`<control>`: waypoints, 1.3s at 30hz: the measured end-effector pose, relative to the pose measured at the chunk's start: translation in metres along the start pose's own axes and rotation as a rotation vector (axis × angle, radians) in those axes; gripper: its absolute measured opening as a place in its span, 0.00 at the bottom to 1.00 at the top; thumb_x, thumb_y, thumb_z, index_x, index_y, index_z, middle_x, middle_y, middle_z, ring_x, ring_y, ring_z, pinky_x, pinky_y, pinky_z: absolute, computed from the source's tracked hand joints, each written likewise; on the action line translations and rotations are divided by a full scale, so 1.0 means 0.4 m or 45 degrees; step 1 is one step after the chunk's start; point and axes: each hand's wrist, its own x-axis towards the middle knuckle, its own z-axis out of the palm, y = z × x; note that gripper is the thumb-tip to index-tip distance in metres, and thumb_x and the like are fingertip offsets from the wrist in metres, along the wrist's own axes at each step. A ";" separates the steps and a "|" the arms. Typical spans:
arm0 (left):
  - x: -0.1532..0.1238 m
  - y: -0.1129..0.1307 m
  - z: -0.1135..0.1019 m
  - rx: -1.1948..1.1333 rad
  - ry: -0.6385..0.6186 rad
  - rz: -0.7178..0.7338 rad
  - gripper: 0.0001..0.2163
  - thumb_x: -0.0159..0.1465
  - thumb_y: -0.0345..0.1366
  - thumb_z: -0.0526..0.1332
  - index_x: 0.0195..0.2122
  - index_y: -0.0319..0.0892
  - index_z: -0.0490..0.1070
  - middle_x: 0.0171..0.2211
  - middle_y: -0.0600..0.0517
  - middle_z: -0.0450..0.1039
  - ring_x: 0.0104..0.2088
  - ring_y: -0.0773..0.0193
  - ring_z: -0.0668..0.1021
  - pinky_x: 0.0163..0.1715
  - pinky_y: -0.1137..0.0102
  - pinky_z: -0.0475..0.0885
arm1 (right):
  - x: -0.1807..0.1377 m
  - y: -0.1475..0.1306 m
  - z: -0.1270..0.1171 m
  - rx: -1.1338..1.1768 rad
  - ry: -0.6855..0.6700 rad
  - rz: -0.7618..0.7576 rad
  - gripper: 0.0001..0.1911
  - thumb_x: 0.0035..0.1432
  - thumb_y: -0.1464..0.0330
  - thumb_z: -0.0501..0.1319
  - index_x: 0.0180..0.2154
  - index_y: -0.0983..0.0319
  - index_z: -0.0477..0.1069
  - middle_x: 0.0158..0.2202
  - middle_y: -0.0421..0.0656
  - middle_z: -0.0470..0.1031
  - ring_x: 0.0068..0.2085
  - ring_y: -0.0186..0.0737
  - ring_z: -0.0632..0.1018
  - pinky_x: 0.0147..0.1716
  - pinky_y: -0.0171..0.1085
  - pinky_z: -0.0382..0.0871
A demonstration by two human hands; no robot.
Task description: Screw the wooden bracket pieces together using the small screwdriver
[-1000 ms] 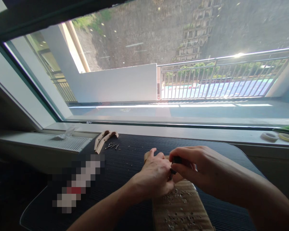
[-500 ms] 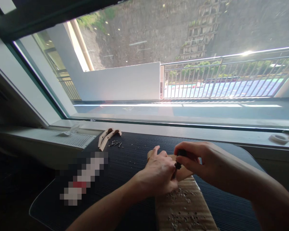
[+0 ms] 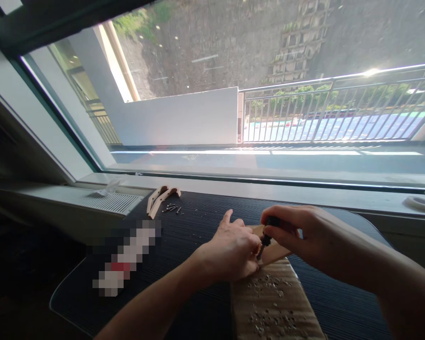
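Note:
My right hand [image 3: 297,233] is closed around the black handle of a small screwdriver [image 3: 267,239], whose tip points down at a pale wooden piece [image 3: 274,252]. My left hand [image 3: 233,250] is curled over that wooden piece and presses it down onto a sheet of corrugated cardboard [image 3: 272,307]. Wood shavings lie scattered over the cardboard. Most of the wooden piece is hidden under my left hand.
Both hands work on a black ribbed table [image 3: 198,226] below a wide window. Two curved wooden parts [image 3: 159,198] and several loose screws [image 3: 172,208] lie at the far left. A blurred-out object [image 3: 127,257] lies left. A tape roll [image 3: 420,203] rests on the sill.
The view has shifted slightly up and left. My right hand has turned the screwdriver a little; my left hand stays clamped over the wooden piece.

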 end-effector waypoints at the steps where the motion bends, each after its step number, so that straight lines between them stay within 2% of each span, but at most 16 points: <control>1: 0.000 -0.001 0.001 -0.010 -0.006 -0.001 0.06 0.56 0.38 0.58 0.29 0.45 0.73 0.31 0.52 0.72 0.41 0.57 0.71 0.56 0.44 0.46 | 0.000 0.000 0.000 0.001 0.014 -0.002 0.12 0.59 0.63 0.52 0.32 0.61 0.71 0.25 0.38 0.72 0.24 0.32 0.67 0.22 0.31 0.57; 7: -0.002 -0.002 -0.012 -0.025 -0.075 -0.002 0.08 0.52 0.38 0.62 0.33 0.43 0.71 0.35 0.52 0.72 0.43 0.56 0.70 0.56 0.44 0.47 | -0.001 0.003 0.002 -0.022 0.030 0.006 0.11 0.59 0.64 0.53 0.32 0.61 0.71 0.24 0.38 0.71 0.23 0.31 0.66 0.21 0.30 0.55; 13: -0.002 -0.003 -0.017 -0.005 -0.116 -0.010 0.05 0.52 0.34 0.60 0.30 0.43 0.70 0.31 0.53 0.72 0.42 0.56 0.70 0.57 0.46 0.47 | -0.003 0.004 -0.002 -0.064 0.053 0.030 0.10 0.59 0.64 0.52 0.32 0.59 0.70 0.22 0.35 0.68 0.22 0.30 0.63 0.20 0.31 0.53; 20: -0.002 -0.012 -0.010 -0.015 -0.088 0.023 0.05 0.52 0.37 0.61 0.27 0.43 0.69 0.27 0.54 0.70 0.40 0.57 0.70 0.56 0.46 0.48 | 0.001 -0.006 -0.003 0.009 0.055 -0.020 0.09 0.59 0.66 0.53 0.30 0.60 0.69 0.22 0.35 0.68 0.23 0.29 0.63 0.21 0.31 0.53; 24: 0.000 -0.011 -0.004 -0.082 -0.016 0.020 0.05 0.55 0.38 0.59 0.30 0.43 0.69 0.34 0.53 0.72 0.42 0.57 0.70 0.55 0.44 0.49 | -0.003 -0.020 -0.005 0.042 0.018 -0.065 0.08 0.59 0.66 0.54 0.31 0.59 0.70 0.23 0.34 0.68 0.23 0.28 0.64 0.22 0.30 0.54; 28: 0.003 -0.001 0.006 -0.099 0.053 0.014 0.05 0.57 0.37 0.57 0.32 0.44 0.70 0.37 0.54 0.73 0.44 0.56 0.70 0.56 0.42 0.45 | -0.010 -0.027 -0.008 0.089 -0.075 -0.065 0.06 0.58 0.67 0.55 0.34 0.57 0.71 0.25 0.34 0.70 0.25 0.28 0.67 0.23 0.29 0.56; 31: 0.005 0.007 0.008 -0.096 0.081 -0.009 0.04 0.57 0.36 0.57 0.31 0.44 0.71 0.35 0.54 0.73 0.44 0.56 0.70 0.56 0.42 0.42 | -0.007 -0.023 -0.006 0.093 -0.098 -0.060 0.07 0.58 0.67 0.55 0.35 0.57 0.71 0.25 0.34 0.71 0.25 0.28 0.68 0.24 0.29 0.56; 36: 0.007 0.016 0.004 -0.118 0.054 -0.052 0.04 0.55 0.35 0.58 0.26 0.43 0.71 0.26 0.55 0.72 0.40 0.59 0.71 0.57 0.44 0.42 | 0.006 -0.005 0.001 -0.007 0.080 0.018 0.10 0.59 0.66 0.52 0.40 0.58 0.69 0.27 0.37 0.72 0.25 0.31 0.68 0.24 0.31 0.57; 39: 0.008 0.016 0.008 -0.126 0.068 -0.066 0.05 0.56 0.35 0.57 0.27 0.43 0.71 0.27 0.55 0.72 0.40 0.59 0.71 0.58 0.45 0.42 | 0.005 -0.009 -0.001 0.012 0.061 0.003 0.13 0.58 0.68 0.52 0.44 0.57 0.68 0.30 0.38 0.74 0.26 0.32 0.69 0.25 0.31 0.58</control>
